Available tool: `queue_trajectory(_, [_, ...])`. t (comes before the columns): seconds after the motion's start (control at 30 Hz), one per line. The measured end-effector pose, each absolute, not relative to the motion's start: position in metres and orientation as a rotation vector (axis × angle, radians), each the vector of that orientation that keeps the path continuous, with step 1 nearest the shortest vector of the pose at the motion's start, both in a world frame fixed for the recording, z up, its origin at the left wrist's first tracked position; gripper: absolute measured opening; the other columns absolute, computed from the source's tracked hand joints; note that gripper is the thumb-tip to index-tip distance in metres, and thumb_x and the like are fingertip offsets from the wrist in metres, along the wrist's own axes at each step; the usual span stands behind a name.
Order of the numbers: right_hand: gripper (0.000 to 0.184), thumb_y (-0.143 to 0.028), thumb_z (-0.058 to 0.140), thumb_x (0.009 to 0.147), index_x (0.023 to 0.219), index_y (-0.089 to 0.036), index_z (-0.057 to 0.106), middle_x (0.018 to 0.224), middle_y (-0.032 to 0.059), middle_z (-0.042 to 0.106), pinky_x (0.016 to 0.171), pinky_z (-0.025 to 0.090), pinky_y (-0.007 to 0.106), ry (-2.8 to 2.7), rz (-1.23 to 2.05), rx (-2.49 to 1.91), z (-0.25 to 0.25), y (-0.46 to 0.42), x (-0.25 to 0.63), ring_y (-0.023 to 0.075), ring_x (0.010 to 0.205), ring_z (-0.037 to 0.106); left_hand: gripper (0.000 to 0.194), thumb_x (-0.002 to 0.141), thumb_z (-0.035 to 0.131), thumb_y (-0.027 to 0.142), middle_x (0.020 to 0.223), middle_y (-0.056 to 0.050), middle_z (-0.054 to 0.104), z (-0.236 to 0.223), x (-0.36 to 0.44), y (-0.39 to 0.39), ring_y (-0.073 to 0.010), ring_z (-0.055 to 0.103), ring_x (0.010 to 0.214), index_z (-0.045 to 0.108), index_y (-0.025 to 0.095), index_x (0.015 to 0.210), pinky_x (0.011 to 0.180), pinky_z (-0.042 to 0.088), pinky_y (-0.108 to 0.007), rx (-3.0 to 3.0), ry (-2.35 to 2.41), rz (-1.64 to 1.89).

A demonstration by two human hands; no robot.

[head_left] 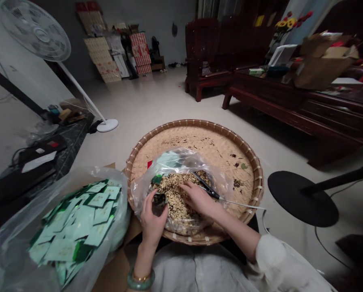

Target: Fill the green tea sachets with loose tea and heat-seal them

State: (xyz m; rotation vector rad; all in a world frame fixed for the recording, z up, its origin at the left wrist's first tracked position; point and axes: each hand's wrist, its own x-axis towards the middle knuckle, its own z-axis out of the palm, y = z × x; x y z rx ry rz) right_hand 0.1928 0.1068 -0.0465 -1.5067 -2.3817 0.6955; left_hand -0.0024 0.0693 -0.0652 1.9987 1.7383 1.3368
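My left hand (153,221) is curled around a small open sachet (159,203), its dark mouth facing up. My right hand (198,198) is closed, with its fingertips down among loose pale dried flakes (175,190); the tips are partly hidden. The flakes fill a clear plastic bag (186,156) that lies open on a round woven bamboo tray (145,152). Just beyond my right hand, a black tong-like device (210,190) with a white cord rests on the flakes. Some green sachets (169,158) show at the bag's far side.
On the left, a large clear bag (120,211) holds many pale green sachets (84,215). A white standing fan (106,125) is beyond it. At the right are a round black stand base (303,198) and a dark wooden table (291,105). Dark scraps (238,183) lie on the tray.
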Motion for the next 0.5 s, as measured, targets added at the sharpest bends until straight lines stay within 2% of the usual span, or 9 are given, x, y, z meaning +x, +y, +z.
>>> queue_trajectory(0.13, [0.033,-0.021,0.068,0.076,0.107,-0.016,0.06,0.105,0.0103,0.057,0.083,0.044,0.03,-2.485,0.785,-1.469,-0.046,0.098,0.187,0.0231,0.099,0.056,0.046,0.077,0.062,0.022,0.117,-0.012,0.061,-0.066,-0.001,0.069,-0.0251,0.058,0.109,0.051,0.017,0.122,0.096,0.046,-0.043,1.976,1.727,1.317])
queue_trajectory(0.23, [0.025,-0.027,0.068,0.078,0.099,-0.015,0.062,0.098,0.0092,0.059,0.077,0.043,0.028,-2.502,0.789,-1.506,-0.049,0.092,0.177,0.0217,0.092,0.058,0.047,0.077,0.062,0.021,0.116,-0.011,0.061,-0.067,0.001,0.069,-0.0249,0.058,0.109,0.051,0.018,0.122,0.096,0.047,-0.043,1.98,1.705,1.302])
queue_trajectory(0.37, [0.01,-0.018,0.062,0.081,0.089,-0.014,0.065,0.09,0.0075,0.061,0.072,0.041,0.025,-2.509,0.816,-1.456,-0.057,0.091,0.167,0.0182,0.084,0.059,0.046,0.076,0.062,0.02,0.117,-0.012,0.061,-0.066,0.002,0.068,-0.0251,0.058,0.109,0.052,0.018,0.121,0.096,0.047,-0.044,1.975,1.701,1.292])
queue_trajectory(0.5, [0.013,-0.007,0.057,0.077,0.081,-0.014,0.067,0.084,0.0066,0.065,0.068,0.04,0.023,-2.451,0.82,-1.406,-0.061,0.096,0.168,0.016,0.076,0.059,0.046,0.076,0.062,0.02,0.116,-0.011,0.061,-0.065,0.002,0.067,-0.0252,0.058,0.108,0.052,0.018,0.121,0.096,0.047,-0.044,1.983,1.694,1.311])
